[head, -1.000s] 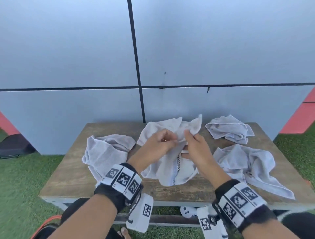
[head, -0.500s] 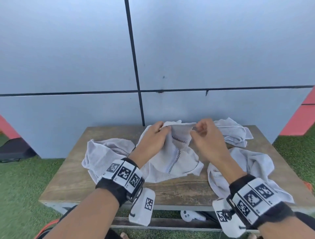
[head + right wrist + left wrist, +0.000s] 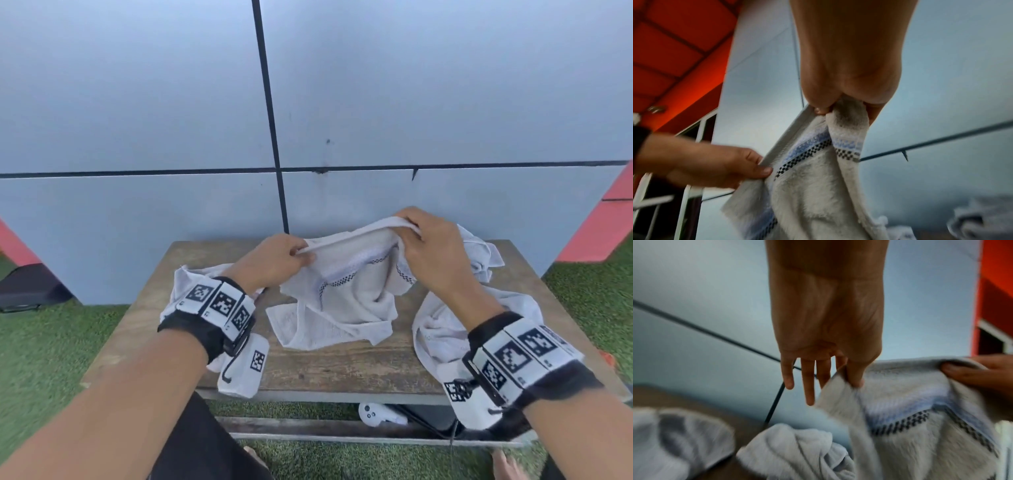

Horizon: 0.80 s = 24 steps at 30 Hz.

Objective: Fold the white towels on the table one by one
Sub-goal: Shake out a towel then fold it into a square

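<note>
Your left hand (image 3: 277, 262) pinches the top hem of the white terry towel w/ a blue band & black checker stripe (image 3: 346, 294) betw. thumb & index; other fingers (image 3: 807, 382) hang straight. Your right hand (image 3: 433, 250) grips the same hem further along, fingers curled over it. Towel's upper edge is lifted, stretched betw. both hands; lower part rests mid wooden worktop (image 3: 325, 363). Three more crumpled white towels lie on the worktop: left (image 3: 186, 284), right front (image 3: 442, 329), far right (image 3: 483, 257).
</note>
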Available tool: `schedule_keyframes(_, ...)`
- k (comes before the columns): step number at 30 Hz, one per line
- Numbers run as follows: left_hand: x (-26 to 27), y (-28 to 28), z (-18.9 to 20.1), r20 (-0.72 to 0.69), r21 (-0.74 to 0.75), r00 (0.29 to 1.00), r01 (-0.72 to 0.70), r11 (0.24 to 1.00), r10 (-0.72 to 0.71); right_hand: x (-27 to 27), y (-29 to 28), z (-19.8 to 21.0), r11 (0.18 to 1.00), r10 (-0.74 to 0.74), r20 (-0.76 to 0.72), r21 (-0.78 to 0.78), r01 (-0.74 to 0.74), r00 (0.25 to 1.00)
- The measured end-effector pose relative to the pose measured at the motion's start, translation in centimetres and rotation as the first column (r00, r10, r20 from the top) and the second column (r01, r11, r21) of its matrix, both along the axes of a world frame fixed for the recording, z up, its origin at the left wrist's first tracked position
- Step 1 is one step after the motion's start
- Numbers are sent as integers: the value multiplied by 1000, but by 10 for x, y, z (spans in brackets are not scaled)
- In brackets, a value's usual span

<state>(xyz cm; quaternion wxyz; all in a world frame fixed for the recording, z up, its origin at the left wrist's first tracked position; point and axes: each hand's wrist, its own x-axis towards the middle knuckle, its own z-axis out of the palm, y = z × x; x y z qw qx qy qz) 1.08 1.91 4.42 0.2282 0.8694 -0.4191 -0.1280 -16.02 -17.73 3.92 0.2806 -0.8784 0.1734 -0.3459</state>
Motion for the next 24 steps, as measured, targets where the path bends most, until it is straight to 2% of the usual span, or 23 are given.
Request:
schedule_keyframes(1,1,3,-4,-46,-41,998,-41,998,39,0,-3,-5,1000,-13,-22,2,13,1000)
schedule_keyframes(2,1,5,-9,-124,-86,990,-84,993,73,0,-7,-10,1000,1,-104,8,0,995)
schedule_keyframes(3,1,6,-14,-212,-112,972,-128,986,102,1,-11,-17,999,42,-252,21,-38,967)
schedule_keyframes(4,-1,8,-20,-287,-104,950,-156,982,120,1,-14,-26,996,94,-419,43,-83,903)
schedule_keyframes(5,-3,9,-28,-326,-71,938,-152,986,121,2,-15,-35,990,138,-573,71,-118,808)
schedule_keyframes(6,-4,9,-37,-313,-18,944,-117,993,105,3,-17,-46,986,166,-683,94,-140,712)
schedule_keyframes(7,-3,9,-49,-270,35,960,-73,997,80,5,-17,-57,984,174,-744,100,-150,646)
schedule_keyframes(8,-4,10,-61,-228,85,972,-46,995,64,6,-18,-69,985,165,-767,92,-148,620)
schedule_keyframes(12,-4,8,-111,-176,181,984,-3,984,35,15,-12,-108,983,117,-777,3,-182,619)
schedule_keyframes(14,-7,7,-130,-209,195,977,12,981,29,19,-3,-122,969,172,-764,18,-246,622)
schedule_keyframes(16,-13,3,-141,-264,199,964,72,977,-18,20,1,-133,968,218,-749,82,-239,625)
schedule_keyframes(18,-17,-1,-141,-304,197,951,115,974,-51,22,0,-138,962,245,-778,118,-248,578)
schedule_keyframes(20,-14,-5,-138,-323,153,944,115,981,-60,24,-4,-131,943,307,-805,185,-278,508)
schedule_keyframes(21,-12,-6,-132,-348,125,935,111,986,-61,22,-4,-121,925,360,-790,235,-298,496)
schedule_keyframes(24,2,-15,-105,-381,106,922,112,988,-64,20,-16,-80,877,480,-685,356,-324,548)
